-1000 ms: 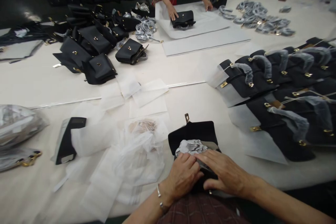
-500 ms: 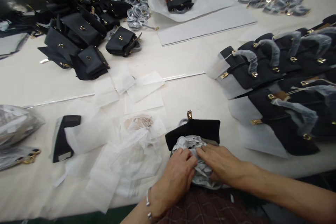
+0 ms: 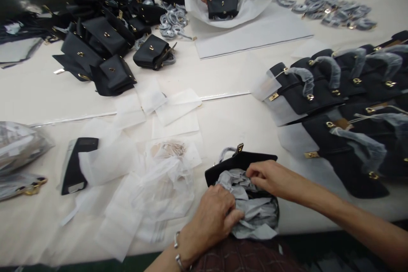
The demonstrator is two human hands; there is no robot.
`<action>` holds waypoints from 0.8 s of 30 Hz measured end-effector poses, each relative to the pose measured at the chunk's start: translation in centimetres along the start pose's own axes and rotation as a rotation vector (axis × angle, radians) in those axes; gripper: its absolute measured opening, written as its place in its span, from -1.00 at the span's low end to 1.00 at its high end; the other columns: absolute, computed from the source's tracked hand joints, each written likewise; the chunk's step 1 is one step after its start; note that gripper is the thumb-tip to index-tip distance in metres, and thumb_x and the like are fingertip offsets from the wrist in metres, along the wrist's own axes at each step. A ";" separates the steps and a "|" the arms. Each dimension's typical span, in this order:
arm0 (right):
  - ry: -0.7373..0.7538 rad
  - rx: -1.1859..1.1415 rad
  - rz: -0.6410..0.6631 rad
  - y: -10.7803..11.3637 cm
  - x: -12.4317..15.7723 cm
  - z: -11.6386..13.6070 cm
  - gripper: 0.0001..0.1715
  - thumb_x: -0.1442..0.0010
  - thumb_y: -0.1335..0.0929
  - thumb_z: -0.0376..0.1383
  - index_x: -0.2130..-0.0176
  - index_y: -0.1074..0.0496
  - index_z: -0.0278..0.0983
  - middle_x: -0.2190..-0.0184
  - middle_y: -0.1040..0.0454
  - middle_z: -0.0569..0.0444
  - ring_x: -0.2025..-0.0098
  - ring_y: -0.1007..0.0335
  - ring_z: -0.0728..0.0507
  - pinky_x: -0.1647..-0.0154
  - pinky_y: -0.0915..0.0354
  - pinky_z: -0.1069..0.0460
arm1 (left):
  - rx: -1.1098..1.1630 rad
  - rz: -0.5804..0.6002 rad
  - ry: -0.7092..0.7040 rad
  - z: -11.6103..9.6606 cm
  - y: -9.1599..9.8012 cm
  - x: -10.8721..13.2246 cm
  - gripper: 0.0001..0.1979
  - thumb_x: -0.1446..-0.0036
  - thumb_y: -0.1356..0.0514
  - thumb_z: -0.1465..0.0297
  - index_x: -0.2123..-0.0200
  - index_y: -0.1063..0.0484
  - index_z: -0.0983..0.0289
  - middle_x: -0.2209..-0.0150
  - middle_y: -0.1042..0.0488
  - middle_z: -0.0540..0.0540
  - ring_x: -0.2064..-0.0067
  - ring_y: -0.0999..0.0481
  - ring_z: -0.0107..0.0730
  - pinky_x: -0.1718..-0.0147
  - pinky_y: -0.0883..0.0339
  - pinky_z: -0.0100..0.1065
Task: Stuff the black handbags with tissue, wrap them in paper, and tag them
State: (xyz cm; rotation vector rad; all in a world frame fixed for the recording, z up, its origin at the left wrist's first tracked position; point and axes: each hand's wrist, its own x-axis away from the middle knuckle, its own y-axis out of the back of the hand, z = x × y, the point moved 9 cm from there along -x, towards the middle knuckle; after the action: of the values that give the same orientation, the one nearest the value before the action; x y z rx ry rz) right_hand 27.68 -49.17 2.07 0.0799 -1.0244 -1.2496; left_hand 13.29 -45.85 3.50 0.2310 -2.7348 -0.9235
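A black handbag stands at the table's front edge, its flap (image 3: 240, 162) raised and its gold clasp (image 3: 239, 148) pointing up. Crumpled grey tissue paper (image 3: 256, 214) fills the bag and bulges out of its mouth. My left hand (image 3: 219, 210) is closed around the bag's left side, thumb lying over the paper; its fingertips are hidden. With curled fingers, my right hand (image 3: 270, 176) pinches the tissue paper at the back right, just in front of the flap. Behind the flap a wrapped handle (image 3: 225, 153) shows.
Finished-looking black bags with wrapped handles (image 3: 331, 72) stand in rows at right. White paper sheets and thin plastic (image 3: 162, 191) lie at left, beside a black panel (image 3: 76, 165). Across the table, a co-worker's hands hold a black bag (image 3: 223, 5) over white sheeting; more bags (image 3: 111, 74) are piled at left.
My right hand has risen from the middle of the paper to the back right, by the flap. The tissue paper has spread toward the front. The co-worker has tilted their bag upright.
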 end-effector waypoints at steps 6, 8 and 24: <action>-0.041 0.390 -0.075 -2.3 -2.3 1.0 -0.70 -0.09 -0.37 -0.42 0.13 -0.48 -0.32 0.18 -0.48 -0.09 0.20 -0.46 -0.26 0.27 -0.29 -0.03 | -0.133 -0.074 -0.005 0.1 -0.3 0.1 -0.73 -0.09 -0.37 0.33 0.25 -0.33 0.26 0.10 -0.45 0.11 0.08 -0.41 -0.15 0.09 -0.32 -0.13; 0.011 0.397 -0.094 -3.0 -2.1 1.4 -0.82 -0.15 -0.35 -0.42 0.21 -0.49 -0.29 0.24 -0.48 -0.05 0.16 -0.43 -0.27 0.24 -0.30 -0.05 | -0.156 -0.122 -0.026 0.0 0.0 0.0 -0.60 -0.05 -0.40 0.35 0.10 -0.32 0.27 -0.11 -0.36 0.20 -0.10 -0.35 -0.04 -0.06 -0.30 -0.01; -0.064 0.354 -0.050 -4.4 -3.8 -1.0 -0.52 -0.19 -0.17 -0.57 -0.08 -0.35 -0.43 0.18 -0.54 -0.17 0.17 -0.53 -0.26 0.28 -0.29 -0.02 | -0.018 -0.026 0.063 1.9 -0.6 -1.3 -0.18 0.04 -0.44 0.30 -0.22 -0.15 0.37 -0.26 -0.21 0.37 -0.28 -0.24 -0.03 -0.26 -0.23 -0.05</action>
State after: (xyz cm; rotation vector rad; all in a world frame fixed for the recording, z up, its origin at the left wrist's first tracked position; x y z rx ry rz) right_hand 25.24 -48.23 -3.17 0.3424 -1.2977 -1.1096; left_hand 14.06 -44.93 1.44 0.2880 -2.6710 -0.9314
